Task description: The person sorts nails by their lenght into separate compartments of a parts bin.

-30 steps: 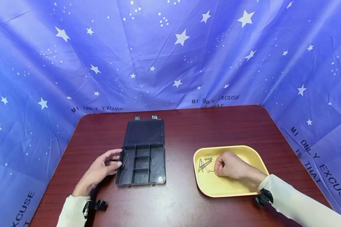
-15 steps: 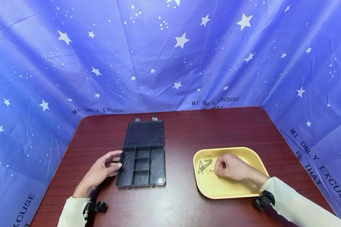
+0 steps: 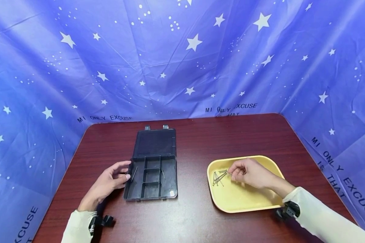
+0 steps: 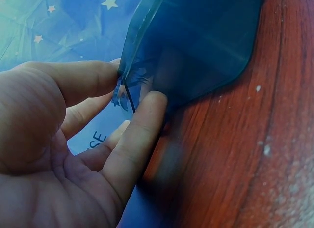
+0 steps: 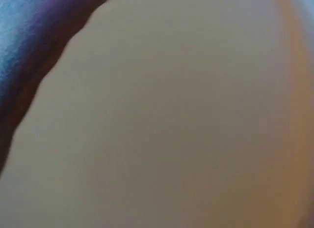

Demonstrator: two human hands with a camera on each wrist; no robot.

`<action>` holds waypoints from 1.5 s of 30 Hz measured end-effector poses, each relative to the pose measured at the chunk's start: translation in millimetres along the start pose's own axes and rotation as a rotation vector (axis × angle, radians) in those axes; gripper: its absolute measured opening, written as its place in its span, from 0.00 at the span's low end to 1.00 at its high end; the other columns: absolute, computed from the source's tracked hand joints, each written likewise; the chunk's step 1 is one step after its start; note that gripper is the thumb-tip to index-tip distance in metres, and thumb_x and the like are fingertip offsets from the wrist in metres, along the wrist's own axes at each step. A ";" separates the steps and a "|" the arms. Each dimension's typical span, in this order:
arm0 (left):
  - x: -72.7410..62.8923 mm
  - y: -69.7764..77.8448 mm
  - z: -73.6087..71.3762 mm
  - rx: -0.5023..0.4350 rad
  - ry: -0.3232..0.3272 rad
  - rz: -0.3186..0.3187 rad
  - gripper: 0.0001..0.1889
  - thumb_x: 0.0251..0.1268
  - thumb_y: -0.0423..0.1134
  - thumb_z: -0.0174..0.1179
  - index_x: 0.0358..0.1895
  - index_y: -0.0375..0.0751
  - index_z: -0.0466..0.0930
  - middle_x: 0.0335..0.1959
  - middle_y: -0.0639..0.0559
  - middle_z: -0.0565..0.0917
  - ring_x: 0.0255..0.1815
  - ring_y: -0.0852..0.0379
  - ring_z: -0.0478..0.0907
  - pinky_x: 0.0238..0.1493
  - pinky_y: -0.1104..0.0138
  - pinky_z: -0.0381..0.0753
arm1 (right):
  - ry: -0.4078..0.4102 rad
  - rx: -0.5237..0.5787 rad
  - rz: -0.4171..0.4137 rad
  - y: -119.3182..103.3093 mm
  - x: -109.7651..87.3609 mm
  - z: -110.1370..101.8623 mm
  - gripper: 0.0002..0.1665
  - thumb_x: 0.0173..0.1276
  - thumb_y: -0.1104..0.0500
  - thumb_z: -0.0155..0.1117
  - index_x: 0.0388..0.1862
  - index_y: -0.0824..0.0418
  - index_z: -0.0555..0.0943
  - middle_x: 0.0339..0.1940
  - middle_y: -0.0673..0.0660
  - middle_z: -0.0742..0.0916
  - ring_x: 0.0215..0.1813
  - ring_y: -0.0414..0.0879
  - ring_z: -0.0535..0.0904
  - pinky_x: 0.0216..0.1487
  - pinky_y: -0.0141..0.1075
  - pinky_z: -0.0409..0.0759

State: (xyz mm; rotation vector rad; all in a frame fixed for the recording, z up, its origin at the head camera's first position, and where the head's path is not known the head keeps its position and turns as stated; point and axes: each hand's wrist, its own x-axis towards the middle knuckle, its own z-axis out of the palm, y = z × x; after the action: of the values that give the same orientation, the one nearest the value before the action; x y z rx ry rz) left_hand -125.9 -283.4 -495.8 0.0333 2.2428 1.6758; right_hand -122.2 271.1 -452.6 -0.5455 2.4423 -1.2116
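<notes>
A dark plastic compartment box (image 3: 150,194) lies with its lid (image 3: 155,143) folded back. My left hand (image 3: 107,180) holds its left edge, and the left wrist view shows the thumb and fingers (image 4: 142,120) at the box wall (image 4: 196,46). One nail (image 3: 134,173) is in the long left compartment and another nail (image 3: 163,174) in the right one. My right hand (image 3: 250,173) is over the yellow tray (image 3: 240,204), thumb and index finger pinching a nail (image 3: 229,172), mostly hidden by the fingers. Several loose nails (image 3: 219,177) lie in the tray's left part.
Both containers stand on a dark red wooden table (image 3: 188,216), with bare tabletop between them. Two clasps (image 3: 165,127) stick out from the lid's far edge. A blue star-patterned cloth (image 3: 176,60) hangs behind and beside the table.
My right hand has risen slightly and moved toward the tray's far side. The nail that lay at its fingertips has left its spot. The left hand and box have stayed in place.
</notes>
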 end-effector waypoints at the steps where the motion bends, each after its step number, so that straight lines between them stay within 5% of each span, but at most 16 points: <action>1: 0.0 0.3 -0.1 -0.002 -0.001 -0.002 0.34 0.74 0.36 0.67 0.79 0.43 0.66 0.69 0.28 0.71 0.53 0.56 0.83 0.48 0.60 0.89 | -0.001 0.003 -0.002 -2.9 -0.6 -2.0 0.11 0.67 0.71 0.68 0.47 0.67 0.87 0.34 0.55 0.90 0.34 0.36 0.82 0.36 0.28 0.81; 11: -0.5 0.1 -1.5 0.001 -0.004 -0.005 0.34 0.75 0.36 0.67 0.80 0.44 0.66 0.70 0.29 0.70 0.55 0.54 0.83 0.49 0.60 0.89 | 0.029 0.024 -0.036 -39.3 -3.8 -23.6 0.13 0.67 0.71 0.69 0.50 0.70 0.84 0.35 0.56 0.90 0.37 0.40 0.87 0.40 0.30 0.83; 18: 0.0 -0.3 -0.6 -0.006 -0.007 -0.004 0.33 0.75 0.35 0.67 0.80 0.44 0.66 0.71 0.29 0.70 0.55 0.53 0.83 0.50 0.59 0.89 | 0.114 0.104 -0.038 -59.1 -0.6 -30.8 0.15 0.69 0.65 0.74 0.52 0.69 0.83 0.36 0.57 0.90 0.33 0.39 0.86 0.33 0.33 0.84; 35: -1.7 -0.5 -1.9 -0.022 -0.008 0.006 0.33 0.75 0.34 0.66 0.79 0.42 0.66 0.69 0.27 0.70 0.53 0.55 0.83 0.49 0.59 0.89 | 0.229 0.175 -0.181 -126.8 13.6 -54.9 0.16 0.74 0.66 0.70 0.58 0.63 0.82 0.38 0.52 0.93 0.35 0.46 0.91 0.34 0.39 0.88; 45: -1.1 -2.3 -1.8 -0.023 -0.014 0.003 0.33 0.75 0.35 0.67 0.80 0.44 0.66 0.71 0.29 0.69 0.54 0.54 0.83 0.49 0.59 0.89 | 0.281 0.328 -0.283 -145.6 22.1 -52.9 0.16 0.71 0.70 0.70 0.56 0.61 0.83 0.36 0.58 0.92 0.33 0.47 0.90 0.32 0.39 0.87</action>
State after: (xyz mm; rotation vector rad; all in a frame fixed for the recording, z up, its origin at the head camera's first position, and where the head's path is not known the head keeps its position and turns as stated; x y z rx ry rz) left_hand -125.0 -286.1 -497.3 0.0425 2.2142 1.6977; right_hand -140.3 214.6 -307.8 -0.6767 2.3620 -1.8761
